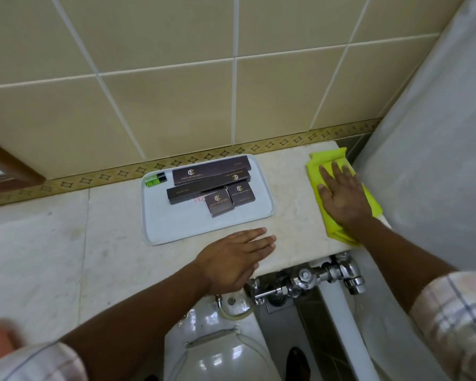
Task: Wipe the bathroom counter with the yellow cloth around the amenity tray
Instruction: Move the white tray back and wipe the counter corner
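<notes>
A right hand (341,196) presses a folded yellow cloth (319,166) flat on the pale marble desk (291,193), fingers spread and released.

The cloth lies at the desk's right end, well apart from the white rectangular amenity tray (176,229) of dark boxes; the left hand (234,259) rests open-palmed at the front edge, just beside the tray.

The cloth (318,171) is bright yellow-green. The counter (107,243) is pale cream marble with faint mottling. The tray (204,229) is very light grey-blue and carries 5 dark brown boxes (212,171) with gold logos, plus a green bottle (154,180) with a black cap. The wall tiles (176,105) are beige with white grout; below them runs a border (259,147) of olive diamond shapes. The sleeves (456,320) are pale plaid. The valve (308,279) is shiny chrome.
</notes>
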Tool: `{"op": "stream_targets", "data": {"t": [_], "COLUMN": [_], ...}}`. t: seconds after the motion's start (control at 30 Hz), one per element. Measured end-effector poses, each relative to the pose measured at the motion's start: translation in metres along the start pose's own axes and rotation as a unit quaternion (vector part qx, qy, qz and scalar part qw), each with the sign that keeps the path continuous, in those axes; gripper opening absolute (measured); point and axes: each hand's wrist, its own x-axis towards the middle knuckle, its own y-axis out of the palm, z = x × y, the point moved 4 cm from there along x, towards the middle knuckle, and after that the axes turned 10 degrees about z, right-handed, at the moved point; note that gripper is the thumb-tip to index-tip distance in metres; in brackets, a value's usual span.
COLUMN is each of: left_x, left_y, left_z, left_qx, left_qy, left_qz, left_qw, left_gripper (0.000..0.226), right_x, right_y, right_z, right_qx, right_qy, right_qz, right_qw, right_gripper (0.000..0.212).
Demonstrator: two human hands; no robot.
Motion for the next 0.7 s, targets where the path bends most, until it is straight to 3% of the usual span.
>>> {"op": "stream_targets", "data": {"t": [0.2, 0.53, 0.7], "left_x": [-0.002, 0.0, 0.001], "left_y": [0.003, 0.003, 0.003], "left_z": [-0.003, -0.001, 0.0], "left_qx": [0.006, -0.003, 0.005], "left_qy": [0.011, 0.02, 0.015], "left_qz": [-0.016, -0.036, -0.019], "left_qw": [1.0, 0.999, 1.0], "left_gripper": [0.053, 0.052, 0.053], "right_x": [-0.09, 0.036, 0.011], "right_y": [0.032, 0.004, 0.013], "right_z": [0.043, 0.085, 0.079], "right_qx": [-0.015, -0.031, -0.016], "right_qy": [-0.019, -0.011, -0.014], "right_qz": [0.008, 0.019, 0.005], "right_qw": [1.0, 0.999, 1.0], "right_gripper": [0.059, 0.058, 0.055]}}
